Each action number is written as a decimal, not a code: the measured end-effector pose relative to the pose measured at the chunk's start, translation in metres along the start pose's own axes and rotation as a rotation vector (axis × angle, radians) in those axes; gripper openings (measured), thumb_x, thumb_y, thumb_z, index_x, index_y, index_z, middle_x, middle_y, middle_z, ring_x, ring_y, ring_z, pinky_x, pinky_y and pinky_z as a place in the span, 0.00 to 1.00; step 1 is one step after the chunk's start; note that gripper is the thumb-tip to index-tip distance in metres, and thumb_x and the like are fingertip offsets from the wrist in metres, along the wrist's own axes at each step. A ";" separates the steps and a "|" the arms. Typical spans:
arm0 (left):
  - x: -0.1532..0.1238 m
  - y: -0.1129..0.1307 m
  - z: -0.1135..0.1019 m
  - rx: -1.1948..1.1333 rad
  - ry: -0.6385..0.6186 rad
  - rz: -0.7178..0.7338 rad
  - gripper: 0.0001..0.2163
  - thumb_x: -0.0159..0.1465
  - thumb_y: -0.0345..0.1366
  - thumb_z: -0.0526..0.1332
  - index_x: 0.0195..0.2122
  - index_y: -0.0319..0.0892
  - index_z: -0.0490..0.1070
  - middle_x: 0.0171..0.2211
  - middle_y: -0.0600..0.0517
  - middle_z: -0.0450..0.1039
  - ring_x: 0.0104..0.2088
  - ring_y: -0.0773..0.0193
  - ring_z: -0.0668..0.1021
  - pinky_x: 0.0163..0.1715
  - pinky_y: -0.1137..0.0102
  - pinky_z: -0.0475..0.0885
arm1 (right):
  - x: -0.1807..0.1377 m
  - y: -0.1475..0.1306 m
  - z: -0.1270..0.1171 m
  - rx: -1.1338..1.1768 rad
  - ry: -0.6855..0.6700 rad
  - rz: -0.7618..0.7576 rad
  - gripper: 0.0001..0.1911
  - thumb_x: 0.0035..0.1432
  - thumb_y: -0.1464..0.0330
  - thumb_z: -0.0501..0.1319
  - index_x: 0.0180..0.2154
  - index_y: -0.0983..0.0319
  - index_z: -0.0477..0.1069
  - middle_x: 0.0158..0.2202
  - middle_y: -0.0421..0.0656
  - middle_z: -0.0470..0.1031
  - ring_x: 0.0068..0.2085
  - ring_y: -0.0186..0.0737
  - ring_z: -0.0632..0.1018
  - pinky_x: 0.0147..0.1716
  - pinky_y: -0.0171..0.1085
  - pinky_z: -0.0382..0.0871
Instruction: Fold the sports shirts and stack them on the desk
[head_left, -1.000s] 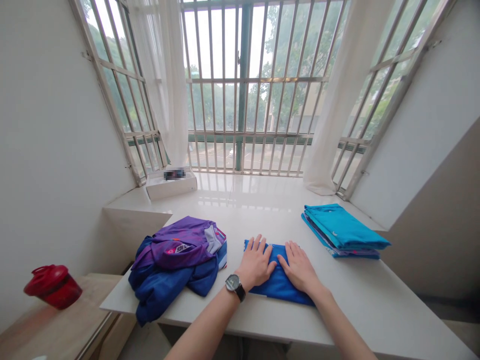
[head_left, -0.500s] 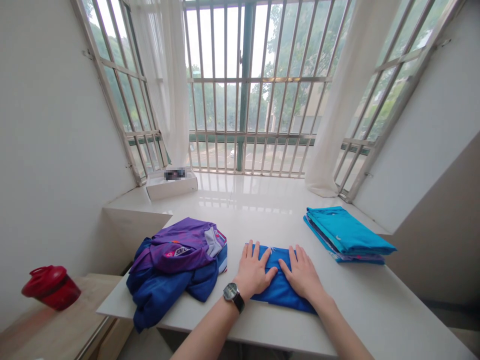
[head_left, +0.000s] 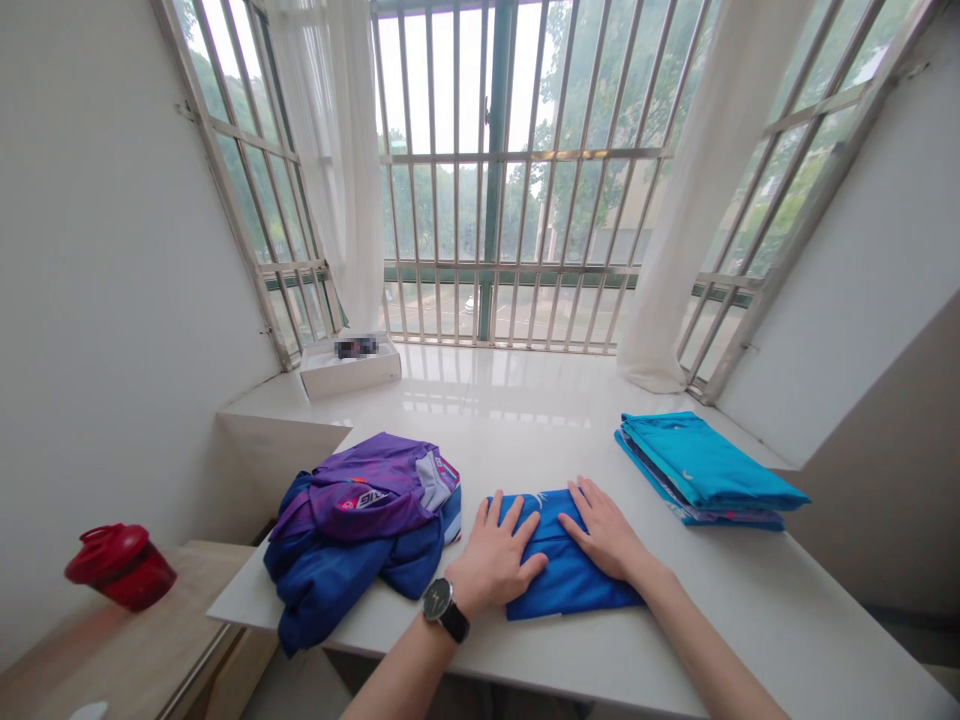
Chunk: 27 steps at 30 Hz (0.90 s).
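Table (head_left: 750, 600): left hand (head_left: 491, 562), right hand (head_left: 611, 537) partly hide probable blue shirt (head_left: 561, 565).

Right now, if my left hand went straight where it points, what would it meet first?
Beyond the blue garment, your left hand would probably meet the window bars; depth is unclear.

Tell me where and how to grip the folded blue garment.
The blue garment is probably best gripped by its left and right edges, coming in low from both sides, thumbs on top. It lies folded and flat on the table, so the left hand and right hand, spread over it, would have to slip underneath.
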<state>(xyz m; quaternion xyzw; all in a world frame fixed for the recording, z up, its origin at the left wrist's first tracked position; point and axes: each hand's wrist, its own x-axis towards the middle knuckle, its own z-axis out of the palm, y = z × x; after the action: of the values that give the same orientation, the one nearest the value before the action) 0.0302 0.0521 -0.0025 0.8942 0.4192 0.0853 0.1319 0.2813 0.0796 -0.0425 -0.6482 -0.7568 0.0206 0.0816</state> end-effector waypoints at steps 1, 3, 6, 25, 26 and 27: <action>-0.008 0.000 -0.002 -0.007 -0.008 0.016 0.32 0.69 0.60 0.40 0.70 0.52 0.50 0.71 0.49 0.46 0.70 0.38 0.45 0.65 0.41 0.45 | 0.003 0.002 -0.003 0.012 -0.004 -0.048 0.40 0.66 0.48 0.45 0.67 0.69 0.55 0.69 0.57 0.53 0.70 0.53 0.54 0.67 0.50 0.50; -0.025 0.000 -0.005 -0.020 -0.014 0.036 0.32 0.69 0.61 0.40 0.70 0.53 0.49 0.72 0.51 0.45 0.70 0.39 0.45 0.65 0.39 0.45 | 0.010 0.006 -0.009 0.018 0.029 -0.113 0.38 0.66 0.49 0.47 0.66 0.67 0.57 0.69 0.57 0.54 0.69 0.53 0.55 0.66 0.51 0.51; -0.043 0.003 -0.004 -0.016 0.016 0.023 0.32 0.68 0.61 0.41 0.70 0.55 0.49 0.72 0.52 0.45 0.70 0.39 0.45 0.65 0.38 0.45 | 0.017 0.006 -0.016 0.002 0.191 -0.157 0.35 0.64 0.52 0.52 0.64 0.67 0.61 0.68 0.57 0.56 0.69 0.56 0.56 0.66 0.54 0.52; -0.032 0.041 0.030 0.084 0.227 -0.188 0.27 0.69 0.55 0.48 0.66 0.51 0.60 0.67 0.48 0.59 0.61 0.37 0.63 0.57 0.40 0.59 | 0.017 -0.019 -0.008 0.170 0.105 -0.199 0.32 0.65 0.52 0.53 0.64 0.62 0.62 0.67 0.54 0.59 0.67 0.53 0.61 0.64 0.52 0.57; -0.033 0.039 0.029 0.097 0.229 -0.180 0.25 0.69 0.53 0.49 0.65 0.52 0.61 0.66 0.48 0.60 0.60 0.39 0.64 0.56 0.41 0.60 | 0.019 -0.018 -0.011 0.176 0.132 -0.210 0.32 0.64 0.52 0.55 0.64 0.62 0.63 0.67 0.54 0.59 0.67 0.53 0.61 0.64 0.52 0.57; -0.034 0.037 0.027 0.112 0.229 -0.175 0.24 0.70 0.51 0.50 0.64 0.52 0.62 0.65 0.49 0.61 0.58 0.40 0.65 0.55 0.42 0.62 | 0.021 -0.018 -0.013 0.185 0.171 -0.217 0.32 0.63 0.53 0.56 0.63 0.62 0.64 0.66 0.55 0.60 0.66 0.54 0.62 0.64 0.53 0.58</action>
<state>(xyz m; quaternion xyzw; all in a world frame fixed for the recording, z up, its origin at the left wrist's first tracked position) 0.0428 -0.0010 -0.0183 0.8446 0.5121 0.1512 0.0401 0.2626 0.0962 -0.0254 -0.5515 -0.8077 0.0262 0.2066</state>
